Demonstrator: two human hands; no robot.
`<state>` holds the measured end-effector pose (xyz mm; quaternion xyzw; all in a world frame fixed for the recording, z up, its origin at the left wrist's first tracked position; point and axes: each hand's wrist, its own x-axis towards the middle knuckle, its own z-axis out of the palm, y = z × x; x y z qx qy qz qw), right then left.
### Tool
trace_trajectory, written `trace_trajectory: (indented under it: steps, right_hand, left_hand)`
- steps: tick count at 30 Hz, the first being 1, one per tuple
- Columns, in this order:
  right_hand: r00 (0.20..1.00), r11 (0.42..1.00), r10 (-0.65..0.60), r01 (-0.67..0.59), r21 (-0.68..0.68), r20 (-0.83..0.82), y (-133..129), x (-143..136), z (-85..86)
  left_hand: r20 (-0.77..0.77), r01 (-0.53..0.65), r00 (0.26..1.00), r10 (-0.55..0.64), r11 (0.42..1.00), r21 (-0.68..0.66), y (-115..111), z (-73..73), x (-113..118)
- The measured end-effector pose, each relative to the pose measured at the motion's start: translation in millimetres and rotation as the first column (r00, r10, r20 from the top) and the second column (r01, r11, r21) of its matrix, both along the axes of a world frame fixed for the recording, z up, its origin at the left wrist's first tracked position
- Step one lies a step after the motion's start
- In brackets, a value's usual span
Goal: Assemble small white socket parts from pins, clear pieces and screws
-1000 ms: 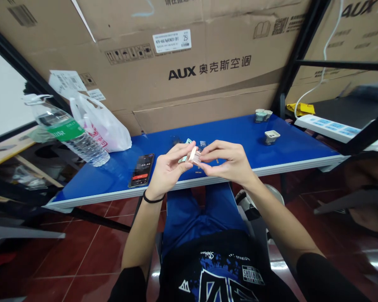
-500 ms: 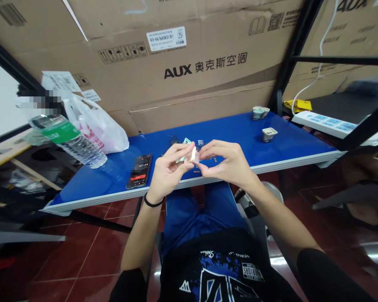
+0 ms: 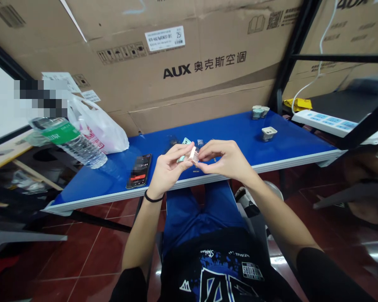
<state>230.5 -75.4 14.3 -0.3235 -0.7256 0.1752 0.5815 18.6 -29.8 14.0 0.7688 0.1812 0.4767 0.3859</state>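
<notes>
1. Watching through the head cam from way over here, I get a big brown AUX cardboard box (image 3: 189, 98) filling the back
2. Next size down: blue table (image 3: 248, 147) in front of it, pale front edge
3. Left end of that has a green-labelled water bottle (image 3: 75, 142) just beside a white plastic bag (image 3: 107, 128)
4. Left hand (image 3: 166, 172): thumb and fingers in a narrow pinch on a small clear piece (image 3: 194, 156)
5. Right hand (image 3: 228, 158): curled, thumb and fingertips close together and seemingly touching the piece's right side, can't tell if they're really gripping it
6. Phone (image 3: 139, 170) lies on the table near the left hand, screen lit
7. Pale tub (image 3: 269, 134) sits toward the right end
8. The piece itself is raised between both hands near the front edge, pale strip on it, too small for me to make out more
9. Tiniest thing I can spot: a flat sliver (image 3: 195, 171) just below it in view
</notes>
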Motion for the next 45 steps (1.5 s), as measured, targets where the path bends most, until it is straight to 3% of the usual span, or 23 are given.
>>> trace_trajectory:
  steps: [9,15,24,33,38,42,45]
  right_hand:
    - [0.998,0.997,0.025,-0.020,-0.072,0.065,11,-5,-9.7]
    - [0.998,0.981,0.059,-0.058,-0.185,-0.001,21,-8,-19.1]
    - [0.997,0.978,0.072,-0.072,-0.195,-0.006,28,-11,-26.6]
    - [0.995,0.957,0.086,-0.099,-0.273,-0.059,43,-5,-36.1]
    - [0.995,0.962,0.094,-0.101,-0.255,-0.041,44,-1,-37.4]
    - [0.994,0.973,0.103,-0.110,-0.205,-0.044,45,-10,-41.0]
    - [0.996,0.985,0.054,-0.065,-0.162,-0.071,43,-13,-38.6]
  left_hand:
    - [-0.134,0.004,0.991,-0.010,0.999,-0.048,9,-1.5,-8]
    - [-0.199,-0.020,0.980,0.016,1.000,-0.021,12,-0.5,-13]
    - [-0.263,-0.009,0.965,0.013,1.000,0.017,14,-1.0,-14]
    - [-0.227,-0.136,0.965,0.129,0.991,-0.014,21,-12.5,-3]
    - [-0.221,-0.150,0.964,0.149,0.989,0.011,14,-12.6,0]
    - [-0.250,-0.101,0.964,0.096,0.995,-0.006,14,-8.1,-7]
    - [-0.265,-0.165,0.953,0.149,0.986,-0.039,17,0.2,-20]
